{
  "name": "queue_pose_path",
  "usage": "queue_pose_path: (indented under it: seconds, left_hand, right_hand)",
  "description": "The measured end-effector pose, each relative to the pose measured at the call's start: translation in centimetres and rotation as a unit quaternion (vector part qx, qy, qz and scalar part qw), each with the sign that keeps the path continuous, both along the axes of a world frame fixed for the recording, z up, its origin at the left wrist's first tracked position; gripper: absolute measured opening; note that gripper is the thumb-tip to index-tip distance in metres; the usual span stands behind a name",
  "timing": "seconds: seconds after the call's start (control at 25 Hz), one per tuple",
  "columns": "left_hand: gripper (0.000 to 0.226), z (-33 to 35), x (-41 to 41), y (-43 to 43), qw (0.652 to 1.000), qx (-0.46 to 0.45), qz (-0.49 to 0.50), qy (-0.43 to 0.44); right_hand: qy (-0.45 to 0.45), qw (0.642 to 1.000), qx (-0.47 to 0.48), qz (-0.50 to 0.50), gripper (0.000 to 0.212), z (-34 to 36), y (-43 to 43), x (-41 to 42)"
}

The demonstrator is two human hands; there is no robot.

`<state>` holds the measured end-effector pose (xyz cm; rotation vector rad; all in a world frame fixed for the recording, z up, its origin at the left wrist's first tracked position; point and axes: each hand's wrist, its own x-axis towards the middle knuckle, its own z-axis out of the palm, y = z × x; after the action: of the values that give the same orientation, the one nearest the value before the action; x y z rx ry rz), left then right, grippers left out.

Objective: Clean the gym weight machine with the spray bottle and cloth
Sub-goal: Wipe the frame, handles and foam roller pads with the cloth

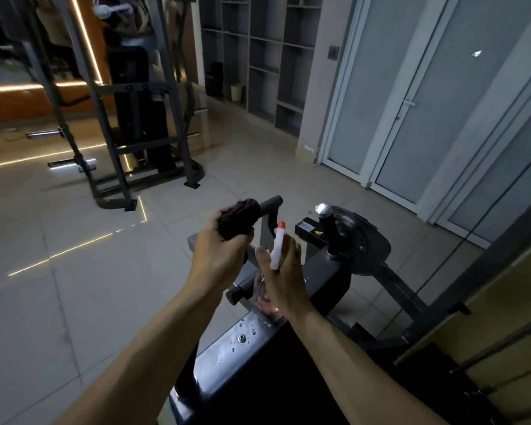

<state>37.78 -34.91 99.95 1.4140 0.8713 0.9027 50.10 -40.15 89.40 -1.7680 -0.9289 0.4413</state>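
Note:
My left hand point(219, 251) grips a dark bunched cloth point(239, 217) wrapped over the weight machine's grey handle point(272, 204). My right hand point(281, 268) holds a clear spray bottle point(265, 297) with a white trigger head and orange nozzle point(277, 245), upright just right of the cloth. The machine's dark metal frame point(224, 357) below my arms carries scattered water droplets. A black lever with a chrome knob point(324, 209) stands beside a round plate to the right.
Another grey gym rack point(114, 142) stands on the tiled floor at the back left. Open shelving point(264, 56) and frosted glass doors point(411, 96) line the back and right. A wooden panel point(488, 317) borders the machine at the right.

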Motion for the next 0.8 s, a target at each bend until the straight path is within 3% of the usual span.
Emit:
queue_pose_path:
  seconds: [0.12,0.24,0.32,0.48,0.56,0.64,0.72,0.8]
  left_hand:
    - [0.041,-0.1,0.0,0.2,1.0,0.002,-0.009,-0.01]
    - [0.044,0.2,0.8,0.3,0.999,-0.007,-0.033,-0.02]
    - [0.046,0.6,2.0,0.2,0.998,-0.01,-0.058,-0.029]
    - [0.033,1.8,6.5,-1.4,0.991,-0.016,-0.132,-0.023]
    - [0.023,2.5,8.9,-2.9,0.97,-0.114,-0.205,-0.059]
    - [0.048,2.8,10.1,-3.5,0.935,-0.185,-0.295,-0.066]
    - [0.052,3.6,11.0,-3.1,0.925,-0.16,-0.342,-0.028]
    - [0.034,4.2,11.9,-1.9,0.945,-0.104,-0.308,0.031]
  right_hand:
    - [-0.031,1.0,0.003,0.0,0.085,-0.3,0.6,0.0]
    - [-0.035,0.997,-0.008,0.074,0.111,-0.5,-1.0,0.8]
    - [-0.021,0.997,0.011,0.076,0.115,0.2,-3.1,1.5]
    - [-0.078,0.984,0.159,0.011,0.082,5.2,-7.1,3.7]
    - [-0.139,0.978,0.153,0.041,0.074,6.9,-7.7,4.7]
    - [-0.139,0.98,0.139,0.023,0.071,6.7,-7.2,5.5]
    - [-0.099,0.977,0.183,-0.048,0.055,6.5,-6.4,7.0]
    - [-0.068,0.971,0.209,-0.098,0.044,6.8,-4.9,9.2]
